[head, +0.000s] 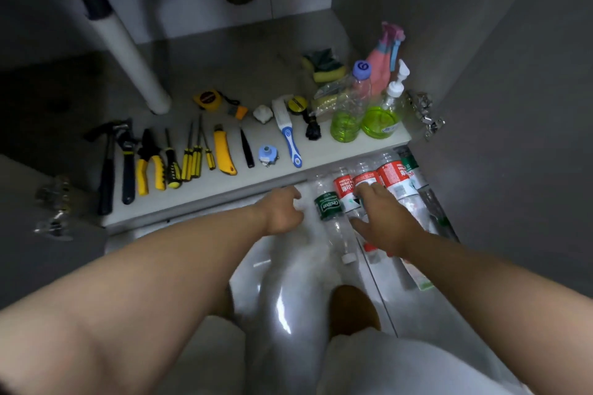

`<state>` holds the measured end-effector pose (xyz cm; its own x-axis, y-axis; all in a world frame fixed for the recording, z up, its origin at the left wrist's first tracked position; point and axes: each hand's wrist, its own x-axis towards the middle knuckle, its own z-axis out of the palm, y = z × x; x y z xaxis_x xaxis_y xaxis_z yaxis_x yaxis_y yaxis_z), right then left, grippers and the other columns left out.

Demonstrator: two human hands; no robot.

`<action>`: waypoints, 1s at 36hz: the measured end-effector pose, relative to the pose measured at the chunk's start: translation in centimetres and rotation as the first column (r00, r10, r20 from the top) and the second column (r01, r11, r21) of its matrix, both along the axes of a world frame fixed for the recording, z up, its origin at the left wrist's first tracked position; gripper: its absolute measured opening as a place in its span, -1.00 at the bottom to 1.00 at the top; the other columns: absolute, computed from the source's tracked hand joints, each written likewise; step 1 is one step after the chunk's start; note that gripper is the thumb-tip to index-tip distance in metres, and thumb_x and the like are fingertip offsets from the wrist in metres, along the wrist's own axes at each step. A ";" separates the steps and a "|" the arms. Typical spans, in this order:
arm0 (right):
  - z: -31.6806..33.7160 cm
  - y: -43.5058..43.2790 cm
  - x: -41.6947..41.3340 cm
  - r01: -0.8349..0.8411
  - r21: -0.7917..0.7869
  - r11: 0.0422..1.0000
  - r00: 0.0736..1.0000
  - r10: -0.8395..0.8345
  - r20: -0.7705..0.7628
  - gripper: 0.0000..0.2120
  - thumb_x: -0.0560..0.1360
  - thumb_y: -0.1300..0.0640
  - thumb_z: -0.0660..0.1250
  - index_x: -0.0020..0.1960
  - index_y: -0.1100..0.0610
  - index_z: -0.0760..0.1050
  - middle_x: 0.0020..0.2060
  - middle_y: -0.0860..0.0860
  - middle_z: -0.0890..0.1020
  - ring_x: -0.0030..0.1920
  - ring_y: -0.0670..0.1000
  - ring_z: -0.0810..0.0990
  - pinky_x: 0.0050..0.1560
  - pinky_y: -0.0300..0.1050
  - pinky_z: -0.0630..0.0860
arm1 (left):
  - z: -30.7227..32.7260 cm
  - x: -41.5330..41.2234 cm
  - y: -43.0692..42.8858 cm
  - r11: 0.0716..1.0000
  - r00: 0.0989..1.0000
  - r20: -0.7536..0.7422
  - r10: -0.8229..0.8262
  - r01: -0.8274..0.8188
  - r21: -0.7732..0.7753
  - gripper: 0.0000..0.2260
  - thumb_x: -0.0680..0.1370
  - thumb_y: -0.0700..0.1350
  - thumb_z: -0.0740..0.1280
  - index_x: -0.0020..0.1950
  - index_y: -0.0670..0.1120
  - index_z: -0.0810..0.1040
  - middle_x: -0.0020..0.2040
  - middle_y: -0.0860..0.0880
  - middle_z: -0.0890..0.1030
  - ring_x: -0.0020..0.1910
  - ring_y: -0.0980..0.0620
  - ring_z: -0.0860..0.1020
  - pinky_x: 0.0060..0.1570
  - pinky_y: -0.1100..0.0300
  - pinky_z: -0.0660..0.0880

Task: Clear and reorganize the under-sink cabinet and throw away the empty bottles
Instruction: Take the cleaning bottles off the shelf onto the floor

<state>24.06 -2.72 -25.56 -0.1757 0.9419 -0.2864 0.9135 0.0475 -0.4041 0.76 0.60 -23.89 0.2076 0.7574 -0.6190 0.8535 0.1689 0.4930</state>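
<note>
Bottles [327, 207], clear ribbed plastic, right hand [382, 221] spread over them, left hand [282, 212] gripping glossy bag [288, 298]

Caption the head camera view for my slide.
Left hand grips a clear plastic bag while right hand reaches onto empty bottles below lined-up tools.

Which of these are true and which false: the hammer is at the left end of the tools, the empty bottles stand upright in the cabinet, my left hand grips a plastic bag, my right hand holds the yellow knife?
1. The hammer is at the left end of the tool row: true.
2. The bottles stand upright in the cabinet: false. They lie on the floor in front of it.
3. The left hand grips the plastic bag: true.
4. The right hand holds the yellow knife: false. It rests on a red-label bottle, and the knife lies among the tools.
</note>
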 end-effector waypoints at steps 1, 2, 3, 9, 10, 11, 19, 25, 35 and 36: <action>0.7 0.4 -0.3 -0.026 -0.017 1.000 1.000 0.026 0.000 -0.53 0.48 0.01 0.41 0.31 0.07 0.34 0.21 0.07 0.43 0.18 0.11 0.49 0.13 0.05 0.53 | 1.0 -0.6 0.0 1.000 1.000 -0.020 -0.022 0.022 0.019 -0.52 0.62 -0.08 0.29 0.55 -0.07 0.32 0.51 -0.14 0.35 0.39 -0.11 0.45 0.29 0.10 0.47; 1.4 0.9 -0.7 -0.041 -0.026 0.999 0.999 0.040 -0.004 -0.53 0.48 0.03 0.41 0.32 0.07 0.35 0.23 0.09 0.42 0.18 0.13 0.49 0.15 0.04 0.52 | 1.9 -1.2 0.1 0.998 0.998 -0.040 -0.043 0.044 0.037 -0.53 0.62 -0.09 0.29 0.53 -0.07 0.34 0.50 -0.14 0.36 0.39 -0.11 0.45 0.30 0.09 0.46; 2.1 1.3 -1.0 -0.044 -0.028 0.999 0.999 0.044 -0.010 -0.54 0.48 0.04 0.41 0.32 0.07 0.37 0.23 0.09 0.40 0.18 0.15 0.50 0.16 0.03 0.52 | 2.7 -1.8 0.2 0.997 0.996 -0.061 -0.061 0.065 0.052 -0.55 0.62 -0.09 0.29 0.52 -0.06 0.35 0.49 -0.14 0.37 0.38 -0.11 0.46 0.31 0.09 0.45; 6.9 4.9 -1.1 0.107 0.170 0.980 0.994 -0.110 0.006 -0.55 0.50 0.11 0.36 0.34 0.08 0.29 0.30 0.11 0.26 -0.01 0.17 0.55 -0.07 0.04 0.54 | 5.8 -2.9 2.1 0.986 0.991 -0.090 -0.096 0.107 0.127 -0.63 0.62 -0.10 0.30 0.43 -0.04 0.45 0.42 -0.10 0.41 0.28 -0.08 0.50 0.23 0.10 0.47; 7.6 5.8 -0.8 0.149 0.229 0.962 0.988 -0.157 0.014 -0.52 0.49 0.12 0.37 0.34 0.07 0.27 0.30 0.12 0.24 -0.03 0.18 0.55 -0.10 0.05 0.54 | 6.0 -2.6 2.9 0.982 0.992 -0.078 -0.098 0.109 0.155 -0.64 0.61 -0.10 0.31 0.42 -0.03 0.46 0.42 -0.10 0.40 0.26 -0.09 0.51 0.23 0.11 0.48; 8.3 6.7 -0.3 0.188 0.280 0.941 0.980 -0.199 0.014 -0.49 0.48 0.14 0.37 0.36 0.04 0.25 0.30 0.12 0.24 -0.05 0.20 0.55 -0.12 0.05 0.54 | 6.1 -2.2 3.6 0.976 0.993 -0.065 -0.100 0.110 0.188 -0.63 0.60 -0.11 0.32 0.42 -0.03 0.46 0.41 -0.11 0.40 0.25 -0.09 0.52 0.23 0.13 0.47; 10.0 14.7 4.3 0.308 0.351 0.884 0.935 -0.350 0.062 -0.43 0.53 0.14 0.30 0.49 -0.10 0.22 0.52 0.15 0.13 0.14 0.35 0.56 0.08 0.06 0.53 | 5.7 3.8 8.9 0.909 0.972 0.204 -0.119 0.024 0.415 -0.23 0.51 -0.14 0.45 0.60 0.16 0.12 0.45 -0.12 0.30 0.38 -0.12 0.44 0.35 0.11 0.40; 8.7 17.9 5.6 0.231 0.261 0.937 0.957 -0.267 0.112 -0.47 0.56 0.09 0.25 0.52 -0.01 0.29 0.37 0.17 0.42 0.28 0.27 0.49 0.26 0.04 0.48 | 6.8 8.9 13.4 0.822 0.958 0.248 -0.141 -0.026 0.569 -0.13 0.53 -0.10 0.46 0.63 0.26 -0.04 0.62 -0.03 0.10 0.55 -0.10 0.26 0.46 0.09 0.27; 8.8 16.0 5.9 0.164 0.425 0.890 0.977 -0.206 0.055 -0.88 0.49 0.16 0.30 0.02 0.04 0.45 -0.11 0.05 0.43 -0.08 0.24 0.55 -0.12 -0.11 0.37 | 6.3 10.3 15.3 0.725 0.959 0.243 -0.143 -0.066 0.685 -0.73 0.50 -0.10 0.47 0.17 -0.02 0.55 0.13 -0.06 0.60 0.06 -0.08 0.58 0.10 0.08 0.52; 8.9 15.3 6.1 0.157 0.438 0.885 0.980 -0.196 0.046 -0.89 0.49 0.16 0.29 0.01 0.04 0.43 -0.11 0.04 0.43 -0.09 0.23 0.54 -0.13 -0.11 0.37 | 6.3 10.2 15.0 0.721 0.955 0.250 -0.158 -0.062 0.690 -0.74 0.49 -0.09 0.48 0.14 -0.02 0.55 0.11 -0.06 0.59 0.05 -0.07 0.58 0.09 0.07 0.53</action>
<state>30.17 12.54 -16.68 0.0117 0.9890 0.1472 0.9533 0.0334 -0.3001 10.92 15.56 -17.57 0.3307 0.9311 0.1542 0.6624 -0.3454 0.6648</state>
